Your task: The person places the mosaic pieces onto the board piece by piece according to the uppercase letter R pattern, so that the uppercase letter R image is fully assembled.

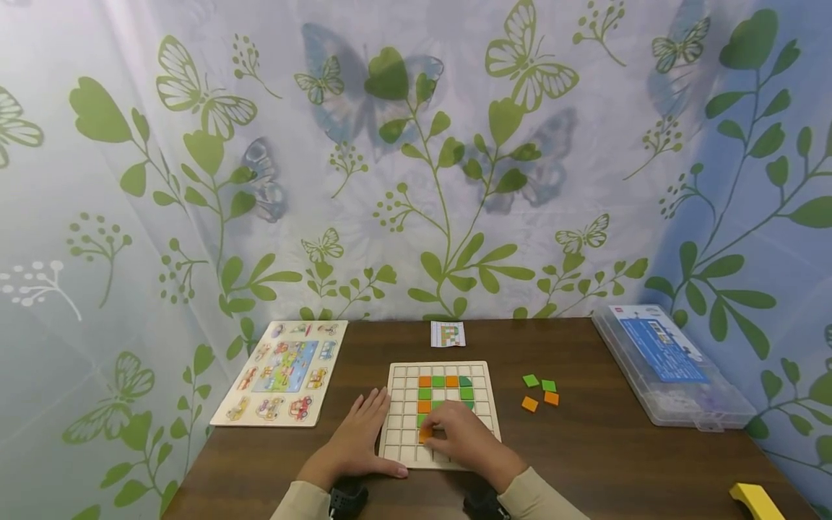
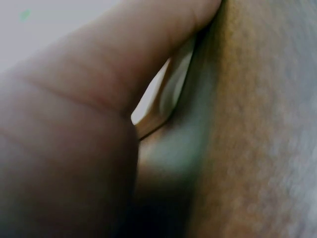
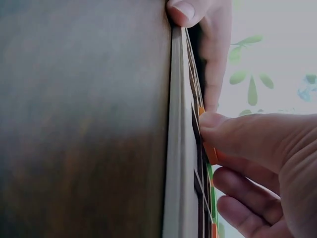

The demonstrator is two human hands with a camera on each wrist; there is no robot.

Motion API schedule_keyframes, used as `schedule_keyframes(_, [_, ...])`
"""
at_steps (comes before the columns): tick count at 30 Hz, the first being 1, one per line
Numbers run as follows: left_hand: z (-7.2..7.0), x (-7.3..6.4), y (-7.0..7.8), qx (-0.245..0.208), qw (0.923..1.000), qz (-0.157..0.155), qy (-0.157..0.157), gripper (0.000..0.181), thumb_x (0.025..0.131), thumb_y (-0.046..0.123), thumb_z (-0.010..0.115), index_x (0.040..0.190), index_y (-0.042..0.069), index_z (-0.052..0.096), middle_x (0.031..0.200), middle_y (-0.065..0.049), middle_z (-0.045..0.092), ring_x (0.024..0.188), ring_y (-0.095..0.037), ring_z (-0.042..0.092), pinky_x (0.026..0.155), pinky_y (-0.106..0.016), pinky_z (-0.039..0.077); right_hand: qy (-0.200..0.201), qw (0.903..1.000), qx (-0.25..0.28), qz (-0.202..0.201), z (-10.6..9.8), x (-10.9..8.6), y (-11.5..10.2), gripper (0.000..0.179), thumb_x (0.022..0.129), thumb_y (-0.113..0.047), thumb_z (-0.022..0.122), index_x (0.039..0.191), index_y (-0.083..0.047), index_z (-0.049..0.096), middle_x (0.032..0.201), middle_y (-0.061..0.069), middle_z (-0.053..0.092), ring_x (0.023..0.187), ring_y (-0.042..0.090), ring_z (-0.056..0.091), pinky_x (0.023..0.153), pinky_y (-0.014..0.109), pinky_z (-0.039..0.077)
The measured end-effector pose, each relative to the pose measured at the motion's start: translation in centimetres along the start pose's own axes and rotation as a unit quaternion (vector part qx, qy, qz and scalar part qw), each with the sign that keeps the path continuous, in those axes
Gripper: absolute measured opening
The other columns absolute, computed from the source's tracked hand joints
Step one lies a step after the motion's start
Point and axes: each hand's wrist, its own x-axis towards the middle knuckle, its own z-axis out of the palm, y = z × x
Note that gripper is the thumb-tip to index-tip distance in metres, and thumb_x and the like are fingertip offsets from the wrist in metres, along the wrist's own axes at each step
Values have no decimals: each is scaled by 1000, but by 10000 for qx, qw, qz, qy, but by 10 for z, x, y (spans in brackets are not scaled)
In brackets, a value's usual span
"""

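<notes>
A wooden grid board point(image 1: 401, 417) lies on the table with orange, green and dark green tiles in its cells, forming a P-like shape. My left hand point(image 1: 354, 442) rests flat along the board's left side, its thumb near the front edge. Over the lower middle of the board, my right hand point(image 1: 469, 438) pinches an orange square tile point(image 1: 425, 435) between thumb and forefinger. From the right wrist, that tile point(image 3: 210, 151) appears slightly tilted at the grid surface, the other fingers curled beside it. The left wrist view is mostly filled by the left thumb point(image 2: 99, 74).
Behind the board lies a small pattern card point(image 1: 448, 334). Loose green tiles point(image 1: 531, 380) and orange tiles point(image 1: 529, 404) sit to the right. A picture puzzle board point(image 1: 260, 415) is at left, a clear plastic case point(image 1: 689, 408) at right, and a yellow object point(image 1: 757, 501) at front right.
</notes>
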Motion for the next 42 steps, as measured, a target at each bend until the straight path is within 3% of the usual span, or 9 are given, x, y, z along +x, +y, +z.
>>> schedule_keyframes(12, [-1,0,-1,28,9999,44,90,139,75,89,67,165,-6,21,171,-24,17,158,-39,13,123,-61,13,97,9997,-197,-113,3,1,-3,11,85,-8,90,94,-14,84,91,-14,75,89,4,65,85,36,56])
schedule_keyframes(42, [-2,-1,2,24,10000,48,61,137,76,87,69,165,-6,23,170,-24,19,157,-40,15,123,-61,13,270,9994,-202,46,6,-5,-2,10,89,-13,87,98,-14,83,97,-12,74,95,7,66,89,38,56])
